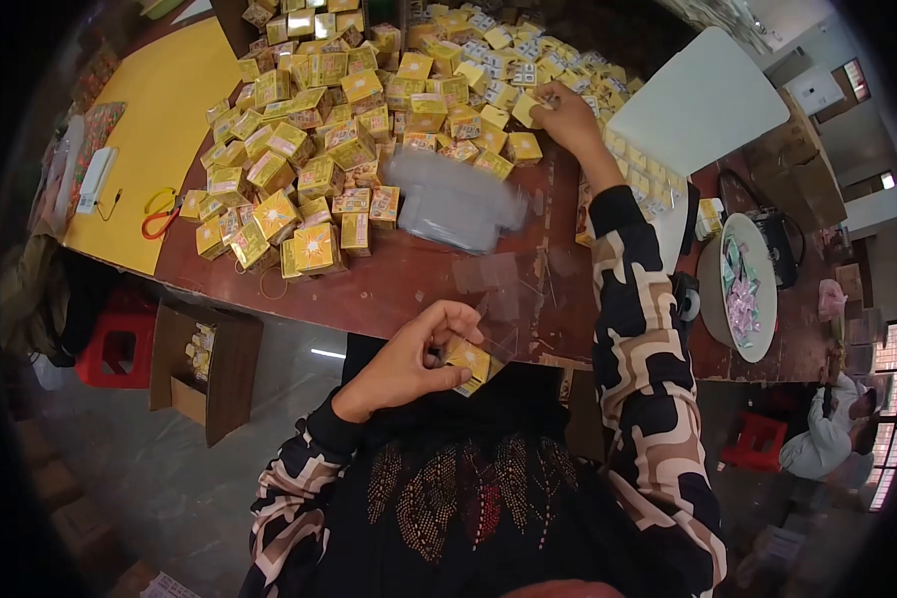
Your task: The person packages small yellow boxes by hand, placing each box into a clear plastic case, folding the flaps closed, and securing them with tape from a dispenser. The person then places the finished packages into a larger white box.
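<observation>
My left hand (pixel 416 361) is near the table's front edge, thumb and fingers closed around a small yellow box (pixel 466 365). Clear plastic film (pixel 503 329) shows beside that box, against the table edge. My right hand (pixel 571 125) reaches forward to the far side of the table, its fingers pinched at the edge of another small yellow box (pixel 525 110) in the pile. A large heap of yellow boxes (pixel 319 174) spreads left of my right hand. Between my hands lies a stack of clear plastic sleeves (pixel 453 204).
Orange-handled scissors (pixel 161 214) lie beside a yellow sheet (pixel 174 90) at left. To the right are a white board (pixel 703 100) and a bowl of wrapped packets (pixel 743 279). An open carton (pixel 204 369) stands on the floor. A person (pixel 832 424) is at far right.
</observation>
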A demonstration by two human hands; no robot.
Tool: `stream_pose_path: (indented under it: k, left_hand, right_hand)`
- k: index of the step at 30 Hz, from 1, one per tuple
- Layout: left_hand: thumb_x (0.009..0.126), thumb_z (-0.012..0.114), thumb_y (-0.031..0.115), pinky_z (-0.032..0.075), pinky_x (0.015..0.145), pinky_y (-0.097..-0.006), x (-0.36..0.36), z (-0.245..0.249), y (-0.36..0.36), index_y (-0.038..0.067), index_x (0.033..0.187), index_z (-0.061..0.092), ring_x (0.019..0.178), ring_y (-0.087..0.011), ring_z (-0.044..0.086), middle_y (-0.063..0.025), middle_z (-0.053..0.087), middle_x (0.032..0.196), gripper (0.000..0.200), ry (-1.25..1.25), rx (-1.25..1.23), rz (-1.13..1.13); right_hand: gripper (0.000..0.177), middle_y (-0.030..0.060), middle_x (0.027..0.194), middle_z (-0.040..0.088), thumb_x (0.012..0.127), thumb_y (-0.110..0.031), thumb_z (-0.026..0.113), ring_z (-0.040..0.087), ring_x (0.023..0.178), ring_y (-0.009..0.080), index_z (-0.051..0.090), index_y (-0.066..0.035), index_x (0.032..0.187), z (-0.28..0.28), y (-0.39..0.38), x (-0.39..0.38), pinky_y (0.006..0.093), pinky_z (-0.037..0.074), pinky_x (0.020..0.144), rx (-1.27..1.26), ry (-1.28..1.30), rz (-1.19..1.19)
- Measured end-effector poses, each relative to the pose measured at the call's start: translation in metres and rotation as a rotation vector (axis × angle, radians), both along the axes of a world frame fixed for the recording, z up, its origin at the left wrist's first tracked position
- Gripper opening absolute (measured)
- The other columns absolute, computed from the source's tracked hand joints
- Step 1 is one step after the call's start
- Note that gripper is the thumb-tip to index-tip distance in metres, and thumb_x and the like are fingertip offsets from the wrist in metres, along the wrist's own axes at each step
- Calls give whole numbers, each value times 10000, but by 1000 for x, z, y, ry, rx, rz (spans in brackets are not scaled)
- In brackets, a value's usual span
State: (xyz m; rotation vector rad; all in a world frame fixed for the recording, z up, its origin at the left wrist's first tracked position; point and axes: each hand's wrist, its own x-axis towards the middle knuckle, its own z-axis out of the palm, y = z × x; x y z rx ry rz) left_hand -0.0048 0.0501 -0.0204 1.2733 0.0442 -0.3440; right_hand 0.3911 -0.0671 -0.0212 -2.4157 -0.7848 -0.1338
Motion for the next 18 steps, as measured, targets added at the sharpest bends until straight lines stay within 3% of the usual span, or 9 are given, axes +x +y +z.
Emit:
stream_pose_path:
  k: [1, 2, 4, 7, 12, 14, 16, 18]
  left_hand:
    - [807, 691, -39, 510, 878, -249, -1, -1, 0, 91, 1312, 453, 1123, -114, 570, -46, 575, 1223, 573, 0, -5, 3]
    - [817, 697, -27, 503, 880, -251, -1, -2, 1, 82, 1320, 450, 1117, -118, 570, -54, 579, 1219, 571, -30, -32, 57]
    - [827, 702, -14, 496, 881, -254, 1, -5, 2, 73, 1329, 448, 1111, -121, 570, -63, 584, 1214, 569, -59, -61, 103]
    - [812, 684, -19, 454, 1015, -312, 5, -5, 1, 57, 1336, 458, 1146, -173, 586, -91, 601, 1228, 576, -90, -377, 208]
    - [811, 670, -16, 455, 1031, -335, 9, 10, -3, 24, 1344, 447, 1171, -204, 588, -112, 599, 1238, 579, -122, -522, 210]
    - [810, 668, -11, 453, 1036, -340, 8, 12, -6, 14, 1345, 444, 1178, -214, 588, -118, 599, 1238, 581, -107, -564, 200]
    - [805, 673, -5, 451, 1042, -342, 8, 12, -10, 13, 1345, 446, 1183, -223, 590, -122, 599, 1242, 586, -117, -522, 189]
    - [805, 673, -5, 449, 1046, -343, 7, 12, -14, 12, 1345, 447, 1185, -223, 589, -123, 598, 1248, 585, -106, -498, 174]
  right_hand:
    - [373, 92, 971, 710, 829, -252, 674, 681, 899, 223, 654, -87, 1164, 22, -9, -16, 350, 521, 797, 70, 224, 70]
    - [373, 92, 971, 710, 829, -252, 674, 681, 899, 223, 654, -87, 1164, 34, -19, -27, 350, 521, 797, 67, 223, 70]
    - [340, 36, 1026, 681, 869, -134, 609, 638, 868, 106, 643, -73, 1201, 52, -39, -50, 273, 502, 758, 240, 368, 314]
    - [355, 11, 1090, 642, 874, -55, 566, 604, 912, 65, 627, -40, 1224, 76, -65, -103, 245, 498, 784, 355, 400, 481]
    - [375, 35, 1093, 617, 838, -34, 546, 610, 1001, 126, 600, -9, 1208, 97, -108, -184, 279, 510, 889, 423, 564, 446]
    - [403, 67, 1129, 615, 795, -84, 552, 588, 1038, 148, 583, -7, 1189, 95, -125, -201, 294, 470, 943, 217, 338, 445]
    - [398, 85, 1086, 615, 756, -81, 540, 593, 1021, 165, 589, -8, 1144, 88, -138, -212, 310, 475, 924, 253, 370, 391]
    - [363, 82, 1046, 610, 775, -86, 540, 590, 954, 165, 598, -17, 1126, 80, -154, -213, 299, 482, 858, 30, 29, 408]
